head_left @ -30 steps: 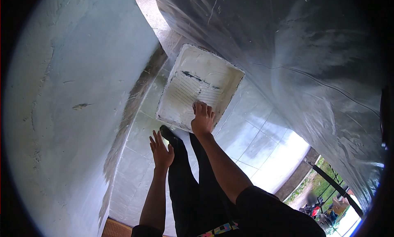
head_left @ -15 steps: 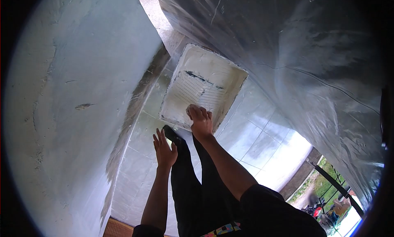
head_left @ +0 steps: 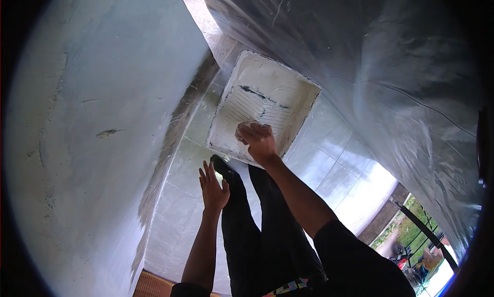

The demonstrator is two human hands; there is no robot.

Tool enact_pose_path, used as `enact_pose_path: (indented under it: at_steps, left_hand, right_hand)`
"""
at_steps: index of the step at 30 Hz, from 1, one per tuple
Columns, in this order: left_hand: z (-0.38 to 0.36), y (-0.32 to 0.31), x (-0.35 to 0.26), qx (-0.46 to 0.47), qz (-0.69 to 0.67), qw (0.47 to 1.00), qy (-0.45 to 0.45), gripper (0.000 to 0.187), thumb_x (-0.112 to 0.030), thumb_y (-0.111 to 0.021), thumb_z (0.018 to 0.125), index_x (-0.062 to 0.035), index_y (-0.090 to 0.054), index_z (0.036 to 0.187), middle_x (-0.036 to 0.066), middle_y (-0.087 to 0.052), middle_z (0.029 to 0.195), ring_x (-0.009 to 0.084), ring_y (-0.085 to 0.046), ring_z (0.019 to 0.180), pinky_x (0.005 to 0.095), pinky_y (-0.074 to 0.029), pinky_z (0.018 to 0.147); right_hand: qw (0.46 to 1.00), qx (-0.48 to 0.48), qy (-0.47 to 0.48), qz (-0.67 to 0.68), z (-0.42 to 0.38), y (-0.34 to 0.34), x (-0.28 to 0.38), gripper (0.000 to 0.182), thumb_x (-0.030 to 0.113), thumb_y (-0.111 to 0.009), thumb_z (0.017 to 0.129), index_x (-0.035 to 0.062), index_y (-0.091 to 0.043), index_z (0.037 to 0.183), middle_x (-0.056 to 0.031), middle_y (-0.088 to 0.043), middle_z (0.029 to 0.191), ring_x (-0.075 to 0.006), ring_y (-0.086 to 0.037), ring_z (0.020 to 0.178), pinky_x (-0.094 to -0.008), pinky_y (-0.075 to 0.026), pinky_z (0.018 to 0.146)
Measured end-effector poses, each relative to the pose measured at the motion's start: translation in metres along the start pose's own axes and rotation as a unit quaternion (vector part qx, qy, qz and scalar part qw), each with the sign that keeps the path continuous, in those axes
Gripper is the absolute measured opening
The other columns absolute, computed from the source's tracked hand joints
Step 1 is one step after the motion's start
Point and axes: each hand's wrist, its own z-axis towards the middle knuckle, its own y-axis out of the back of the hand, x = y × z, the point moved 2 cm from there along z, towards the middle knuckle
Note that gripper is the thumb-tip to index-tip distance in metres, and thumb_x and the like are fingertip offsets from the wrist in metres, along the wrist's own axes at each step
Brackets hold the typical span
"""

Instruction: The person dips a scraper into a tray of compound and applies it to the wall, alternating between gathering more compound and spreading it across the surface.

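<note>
Head camera, looking down: a person in black trousers [head_left: 257, 230] stands on a pale tiled floor [head_left: 329, 168] in a narrow passage between a rough plastered wall [head_left: 92, 117] and a drape of clear plastic sheeting [head_left: 401, 81]. A paint tray [head_left: 288, 91], coated all over in white, lies flat on the tiles just ahead of the person's shoe [head_left: 221, 167], its far end close under the sheeting.

The right hand [head_left: 259, 140] reaches into the near, ribbed slope of the tray with its fingers curled in, knuckles up; whether they close on anything in the tray cannot be told, since the hand hides whatever lies beneath it. The left hand [head_left: 213, 186] hangs free above the floor beside the leg, fingers spread wide and touching nothing.

The tray looks like a thin, stiff shell, light in itself, with a dark streak across the ribs where the white coat has been scraped through. The wet-looking coat would probably make every inner surface slippery and messy, and any liquid pooled at the deep far end would shift if the tray tipped. The rim at the near short edge, or the two long sides taken level, seems the surest place to grip it.

At lower right, a railing [head_left: 417, 230] and greenery show outdoors.
</note>
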Motion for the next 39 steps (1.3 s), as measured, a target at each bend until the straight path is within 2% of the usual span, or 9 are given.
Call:
enact_pose_path:
  at_steps: [4,6,10,12,15,20,24,31,39]
  left_hand:
    - [-0.005,0.000,0.004,0.005,0.002,1.000,-0.002,0.079,-0.013,-0.059,0.089,-0.0038,-0.019,0.157,0.025,-0.012,0.166,0.0510,-0.014,0.150,0.0593,-0.018,0.122]
    - [-0.005,-0.002,0.007,0.002,-0.002,1.000,-0.001,0.079,-0.013,-0.059,0.089,-0.0037,-0.019,0.157,0.025,-0.013,0.165,0.0513,-0.015,0.150,0.0592,-0.019,0.121]
    - [-0.007,-0.004,0.014,0.004,-0.013,1.000,0.015,0.079,-0.013,-0.059,0.090,-0.0026,-0.019,0.157,0.025,-0.013,0.165,0.0514,-0.015,0.150,0.0587,-0.019,0.121]
    - [-0.010,-0.005,0.015,0.008,-0.019,1.000,0.019,0.079,-0.014,-0.059,0.090,-0.0022,-0.019,0.157,0.025,-0.013,0.165,0.0514,-0.016,0.150,0.0585,-0.019,0.121]
    - [-0.007,-0.007,0.015,0.010,-0.006,1.000,0.014,0.079,-0.014,-0.058,0.090,-0.0023,-0.019,0.157,0.025,-0.013,0.165,0.0505,-0.016,0.150,0.0578,-0.020,0.121]
    - [-0.006,-0.003,0.009,0.012,-0.007,1.000,0.006,0.079,-0.013,-0.059,0.090,-0.0027,-0.019,0.157,0.025,-0.014,0.165,0.0501,-0.017,0.150,0.0570,-0.020,0.122]
    - [-0.006,-0.006,0.013,0.011,-0.001,1.000,0.011,0.078,-0.014,-0.058,0.090,-0.0021,-0.020,0.157,0.026,-0.015,0.165,0.0498,-0.018,0.150,0.0565,-0.021,0.121]
    - [-0.010,-0.010,0.016,0.019,-0.006,1.000,0.004,0.079,-0.014,-0.059,0.089,-0.0020,-0.020,0.156,0.026,-0.015,0.165,0.0511,-0.019,0.149,0.0563,-0.021,0.122]
    - [-0.012,-0.007,0.015,0.014,-0.004,1.000,-0.001,0.078,-0.015,-0.058,0.090,-0.0027,-0.020,0.156,0.026,-0.016,0.164,0.0513,-0.019,0.149,0.0569,-0.021,0.121]
  right_hand:
    - [0.996,-0.073,0.043,-0.012,0.067,0.028,-0.006,0.046,0.002,-0.068,0.078,0.0172,-0.068,0.121,0.0026,-0.070,0.124,-0.0231,-0.059,0.118,-0.0447,-0.041,0.095]
    - [0.996,-0.045,0.067,-0.046,0.089,0.017,-0.019,0.046,0.004,-0.069,0.080,0.0180,-0.068,0.124,0.0053,-0.068,0.127,-0.0227,-0.058,0.117,-0.0454,-0.041,0.097]
    - [0.990,-0.053,0.102,-0.078,0.068,0.000,-0.029,0.045,0.008,-0.071,0.076,0.0165,-0.067,0.121,0.0046,-0.066,0.127,-0.0200,-0.054,0.122,-0.0462,-0.040,0.099]
    - [0.997,-0.049,0.031,-0.044,0.030,0.000,-0.026,0.051,0.007,-0.072,0.075,0.0180,-0.067,0.124,0.0052,-0.064,0.129,-0.0202,-0.054,0.122,-0.0455,-0.039,0.100]
    - [0.999,0.005,0.012,-0.035,-0.012,0.014,-0.015,0.054,0.004,-0.072,0.074,0.0208,-0.068,0.125,0.0078,-0.065,0.130,-0.0217,-0.057,0.119,-0.0461,-0.040,0.099]
    - [0.996,-0.058,0.045,-0.048,0.049,0.019,-0.014,0.060,-0.003,-0.069,0.073,0.0216,-0.066,0.128,0.0037,-0.068,0.127,-0.0234,-0.059,0.120,-0.0462,-0.041,0.096]
    - [0.993,-0.071,0.060,-0.075,0.083,0.006,-0.028,0.051,0.008,-0.072,0.076,0.0197,-0.066,0.125,0.0054,-0.065,0.130,-0.0219,-0.056,0.122,-0.0476,-0.040,0.100]
    - [0.996,-0.048,0.006,-0.068,-0.017,0.010,-0.019,0.044,0.008,-0.072,0.076,0.0192,-0.067,0.119,0.0049,-0.065,0.130,-0.0212,-0.057,0.122,-0.0469,-0.041,0.099]
    - [0.994,-0.108,0.008,-0.009,0.079,0.015,-0.004,0.039,0.001,-0.068,0.075,0.0156,-0.068,0.111,0.0009,-0.071,0.118,-0.0225,-0.062,0.112,-0.0442,-0.042,0.096]
